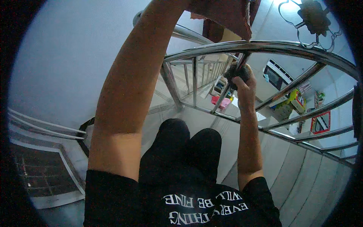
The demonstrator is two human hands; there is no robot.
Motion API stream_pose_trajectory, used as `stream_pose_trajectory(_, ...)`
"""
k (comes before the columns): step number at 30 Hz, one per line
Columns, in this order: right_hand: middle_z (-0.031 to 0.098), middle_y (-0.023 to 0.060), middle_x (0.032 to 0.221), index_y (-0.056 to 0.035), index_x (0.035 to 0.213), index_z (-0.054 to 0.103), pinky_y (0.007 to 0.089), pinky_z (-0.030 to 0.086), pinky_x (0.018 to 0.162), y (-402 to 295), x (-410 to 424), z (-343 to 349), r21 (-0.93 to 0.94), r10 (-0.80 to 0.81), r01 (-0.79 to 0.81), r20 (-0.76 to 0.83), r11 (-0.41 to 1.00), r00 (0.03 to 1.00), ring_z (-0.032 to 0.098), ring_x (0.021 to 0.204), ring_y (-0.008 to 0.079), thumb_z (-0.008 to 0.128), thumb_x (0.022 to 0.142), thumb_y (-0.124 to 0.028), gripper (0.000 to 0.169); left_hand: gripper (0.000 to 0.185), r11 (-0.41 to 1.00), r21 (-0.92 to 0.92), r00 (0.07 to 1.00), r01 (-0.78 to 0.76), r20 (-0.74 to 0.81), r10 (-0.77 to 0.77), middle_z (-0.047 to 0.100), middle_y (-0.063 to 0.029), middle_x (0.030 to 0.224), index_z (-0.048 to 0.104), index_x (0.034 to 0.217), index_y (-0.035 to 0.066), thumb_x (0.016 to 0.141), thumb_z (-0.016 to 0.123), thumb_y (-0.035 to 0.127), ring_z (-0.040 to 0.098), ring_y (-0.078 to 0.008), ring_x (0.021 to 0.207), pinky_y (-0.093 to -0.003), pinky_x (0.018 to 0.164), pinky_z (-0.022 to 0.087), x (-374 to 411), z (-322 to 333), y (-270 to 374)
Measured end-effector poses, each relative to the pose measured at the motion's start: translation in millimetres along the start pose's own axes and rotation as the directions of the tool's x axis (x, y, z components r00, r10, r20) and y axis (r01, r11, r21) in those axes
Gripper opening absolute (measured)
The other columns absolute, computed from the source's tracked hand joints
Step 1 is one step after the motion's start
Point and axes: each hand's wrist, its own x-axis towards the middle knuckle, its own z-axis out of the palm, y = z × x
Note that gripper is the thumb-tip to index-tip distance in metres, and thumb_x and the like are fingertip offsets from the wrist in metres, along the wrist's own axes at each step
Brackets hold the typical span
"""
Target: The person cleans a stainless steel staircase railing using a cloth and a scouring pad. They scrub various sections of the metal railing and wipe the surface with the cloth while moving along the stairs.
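My right hand (245, 79) holds a dark, fuzzy pad or cloth (234, 74) against a slanting stainless steel baluster (225, 93), just under the curved handrail (272, 46). The thumb and fingers close on the pad, which reaches round the metal. My left forearm stretches up past the top edge, so my left hand is out of view. Beside that forearm, a brown cloth (221, 14) with a frayed edge hangs down to the handrail; what holds it is hidden.
Pale stair treads (295, 170) curve at the lower right. Through the railing, a lower level shows a pink item (221, 102) and a green-and-yellow box (292, 103). A dark lamp-like fixture (314, 17) with curved metal wire is at upper right. A pale wall (62, 62) stands left.
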Motion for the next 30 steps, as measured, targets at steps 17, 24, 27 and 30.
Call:
stream_pose_trajectory(17, 0.065, 0.0047, 0.092, -0.001, 0.119, 0.054, 0.0274, 0.05, 0.075, 150.7, -66.3, -32.3, -0.127, 0.336, -0.343, -0.074, 0.931, 0.939, 0.062, 0.082, 0.0137, 0.052, 0.074, 0.006, 0.046, 0.045, -0.446, -0.895, 0.563, 0.009, 0.373, -0.738, 0.056, -0.0073, 0.121, 0.05, 0.126, 0.009, 0.098, 0.044, 0.044, 0.054, -0.0242, 0.111, -0.0418, 0.098, 0.044, -220.7, -31.4, -39.3)
stream_pose_trajectory(24, 0.064, 0.0064, 0.104, -0.0006, 0.118, 0.053, 0.0281, 0.05, 0.084, 20.2, -20.4, 0.9, -0.103, 0.041, -0.046, -0.055, 0.994, 0.998, 0.061, 0.095, 0.0156, 0.05, 0.079, 0.007, 0.04, 0.037, -0.846, -0.523, 0.526, 0.108, 0.752, -0.397, 0.061, -0.008, 0.094, 0.059, 0.111, 0.006, 0.09, 0.049, 0.036, 0.059, -0.016, 0.085, -0.0284, 0.074, 0.051, -376.8, 30.1, -55.7)
stream_pose_trajectory(27, 0.064, 0.0092, 0.108, -0.0005, 0.127, 0.048, 0.0302, 0.049, 0.089, -8.5, -5.7, 3.7, -0.064, -0.034, 0.028, -0.094, 0.998, 0.995, 0.062, 0.098, 0.0174, 0.053, 0.082, 0.004, 0.045, 0.032, -0.882, -0.421, 0.136, -0.211, 0.881, -0.453, 0.061, -0.0017, 0.098, 0.058, 0.115, 0.009, 0.09, 0.054, 0.029, 0.057, -0.0036, 0.079, -0.0127, 0.054, 0.046, -315.3, 36.4, -13.3)
stream_pose_trajectory(30, 0.062, 0.0094, 0.11, -0.0011, 0.126, 0.047, 0.0311, 0.048, 0.09, 23.9, -17.9, 3.7, -0.131, -0.143, 0.128, -0.109, 0.983, 0.984, 0.061, 0.099, 0.0178, 0.057, 0.084, 0.001, 0.044, 0.029, -0.775, -0.63, 0.287, 0.039, 0.75, -0.596, 0.061, 0.0008, 0.099, 0.055, 0.119, 0.011, 0.096, 0.05, 0.028, 0.057, -0.0034, 0.08, -0.0148, 0.052, 0.046, -300.8, 76.2, 0.6)
